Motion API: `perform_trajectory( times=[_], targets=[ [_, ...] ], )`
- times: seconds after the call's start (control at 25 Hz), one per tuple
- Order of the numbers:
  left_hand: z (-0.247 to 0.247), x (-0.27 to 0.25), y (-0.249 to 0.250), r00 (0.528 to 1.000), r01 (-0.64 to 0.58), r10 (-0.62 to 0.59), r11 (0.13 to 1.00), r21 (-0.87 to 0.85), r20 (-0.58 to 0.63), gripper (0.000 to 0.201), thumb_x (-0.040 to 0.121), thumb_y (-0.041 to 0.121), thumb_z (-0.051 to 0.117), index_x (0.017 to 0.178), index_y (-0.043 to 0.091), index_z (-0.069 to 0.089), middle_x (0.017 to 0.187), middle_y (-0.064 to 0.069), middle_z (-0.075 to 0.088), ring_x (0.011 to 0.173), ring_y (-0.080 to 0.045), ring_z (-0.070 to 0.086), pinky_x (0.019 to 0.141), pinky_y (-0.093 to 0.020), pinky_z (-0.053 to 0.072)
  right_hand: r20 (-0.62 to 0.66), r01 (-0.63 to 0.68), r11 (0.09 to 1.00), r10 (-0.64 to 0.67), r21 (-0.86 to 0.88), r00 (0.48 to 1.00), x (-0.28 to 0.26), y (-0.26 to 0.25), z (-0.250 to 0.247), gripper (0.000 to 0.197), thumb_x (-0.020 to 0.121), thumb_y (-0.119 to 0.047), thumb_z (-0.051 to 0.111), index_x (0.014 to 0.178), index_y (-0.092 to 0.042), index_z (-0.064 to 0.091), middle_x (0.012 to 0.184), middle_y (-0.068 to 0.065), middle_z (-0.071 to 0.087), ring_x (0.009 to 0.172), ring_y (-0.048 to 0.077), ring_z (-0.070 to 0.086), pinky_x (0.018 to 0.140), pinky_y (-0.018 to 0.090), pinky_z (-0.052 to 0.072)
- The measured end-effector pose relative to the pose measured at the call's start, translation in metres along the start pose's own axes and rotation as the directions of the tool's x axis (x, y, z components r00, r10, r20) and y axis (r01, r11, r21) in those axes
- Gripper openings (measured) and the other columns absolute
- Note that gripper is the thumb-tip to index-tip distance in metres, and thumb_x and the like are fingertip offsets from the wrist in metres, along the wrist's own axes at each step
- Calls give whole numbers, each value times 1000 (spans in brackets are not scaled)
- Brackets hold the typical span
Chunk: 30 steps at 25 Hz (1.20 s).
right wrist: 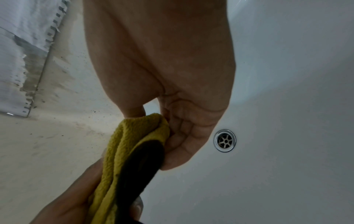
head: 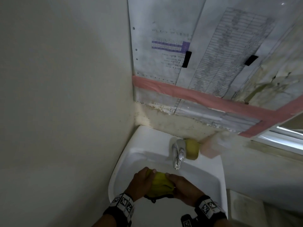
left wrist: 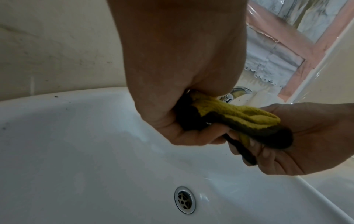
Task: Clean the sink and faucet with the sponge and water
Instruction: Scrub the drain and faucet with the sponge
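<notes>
Over the white sink (head: 122, 161) both my hands hold a twisted yellow cloth (head: 159, 185) with a dark edge. My left hand (head: 142, 182) grips its left end and my right hand (head: 183, 185) grips the right end. In the left wrist view the left hand (left wrist: 172, 121) is curled round the cloth (left wrist: 239, 116), while the right hand (left wrist: 306, 136) cups the other end. The right wrist view shows the right hand (right wrist: 182, 121) pinching the cloth (right wrist: 130, 151) above the drain (right wrist: 225, 140). The chrome faucet (head: 177, 153) stands behind the hands; no water runs from it.
A yellow sponge (head: 192, 151) lies on the sink ledge right of the faucet, with a pale pink bottle (head: 211, 148) beside it. The sink fits into a corner: a plain wall on the left, papers and pink tape (head: 196, 94) on the back wall.
</notes>
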<state>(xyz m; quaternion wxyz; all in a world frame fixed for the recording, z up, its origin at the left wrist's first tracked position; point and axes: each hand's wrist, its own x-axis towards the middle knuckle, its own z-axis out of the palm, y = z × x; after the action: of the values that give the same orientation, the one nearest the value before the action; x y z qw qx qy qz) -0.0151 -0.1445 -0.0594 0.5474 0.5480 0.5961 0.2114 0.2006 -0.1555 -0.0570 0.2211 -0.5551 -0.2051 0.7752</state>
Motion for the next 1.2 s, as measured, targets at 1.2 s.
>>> perform_trajectory(
  times=[1.2],
  targets=[
    [-58, 22, 41, 850, -195, 86, 968, -158, -520, 25, 92, 39, 72, 103, 23, 55, 95, 9, 64, 88, -4, 64, 67, -19, 50, -57, 10, 998, -14, -63, 998, -14, -27, -16, 45, 103, -42, 51, 132, -9, 59, 122, 12, 73, 96, 24, 69, 87, 36, 53]
  ],
)
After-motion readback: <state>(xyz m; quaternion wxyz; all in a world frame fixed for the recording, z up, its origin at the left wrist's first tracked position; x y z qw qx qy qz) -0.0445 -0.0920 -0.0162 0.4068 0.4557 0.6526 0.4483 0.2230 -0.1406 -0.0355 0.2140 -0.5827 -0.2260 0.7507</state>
